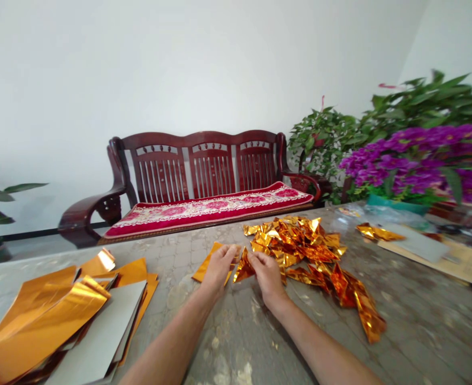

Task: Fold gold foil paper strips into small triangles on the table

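My left hand is closed on a flat sheet of gold foil paper, its corner sticking out to the left of the fingers. Close beside it, my right hand pinches a folded gold foil piece between thumb and fingers. The two hands are almost touching over the table. Just beyond and to the right of my right hand lies a heap of folded gold foil pieces, with a chain of them trailing toward the near right. My palms hide part of what each hand grips.
A loose stack of gold foil sheets with pale backs lies at the left on the covered table. At the right are a cardboard piece, clear plastic and purple flowers. A wooden bench stands behind the table.
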`<control>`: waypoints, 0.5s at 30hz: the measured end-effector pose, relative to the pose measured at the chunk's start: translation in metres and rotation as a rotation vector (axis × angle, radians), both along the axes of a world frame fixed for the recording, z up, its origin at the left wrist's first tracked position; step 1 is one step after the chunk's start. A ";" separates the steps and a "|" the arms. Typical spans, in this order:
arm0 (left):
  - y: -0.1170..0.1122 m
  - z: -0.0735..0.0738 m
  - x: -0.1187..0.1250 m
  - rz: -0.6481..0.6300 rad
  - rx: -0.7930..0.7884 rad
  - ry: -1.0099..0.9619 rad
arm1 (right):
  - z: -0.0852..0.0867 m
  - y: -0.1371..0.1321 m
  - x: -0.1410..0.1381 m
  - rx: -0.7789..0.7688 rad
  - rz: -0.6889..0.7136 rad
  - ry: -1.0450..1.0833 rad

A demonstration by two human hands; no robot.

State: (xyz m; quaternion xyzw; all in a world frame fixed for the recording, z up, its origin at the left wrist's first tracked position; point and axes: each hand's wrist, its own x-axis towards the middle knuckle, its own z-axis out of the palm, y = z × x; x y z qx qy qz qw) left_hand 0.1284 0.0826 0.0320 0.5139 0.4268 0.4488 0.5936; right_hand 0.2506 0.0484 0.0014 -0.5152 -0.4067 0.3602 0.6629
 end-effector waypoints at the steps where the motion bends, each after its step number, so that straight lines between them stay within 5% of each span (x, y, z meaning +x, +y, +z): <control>1: 0.000 0.002 -0.002 -0.018 -0.011 0.004 | 0.000 0.000 0.000 -0.027 -0.019 0.037; 11: 0.010 0.012 -0.025 -0.271 0.059 0.182 | 0.001 0.005 0.005 -0.129 -0.051 0.392; 15: 0.014 0.006 -0.027 -0.392 0.097 0.190 | -0.002 0.007 0.008 -0.122 -0.003 0.473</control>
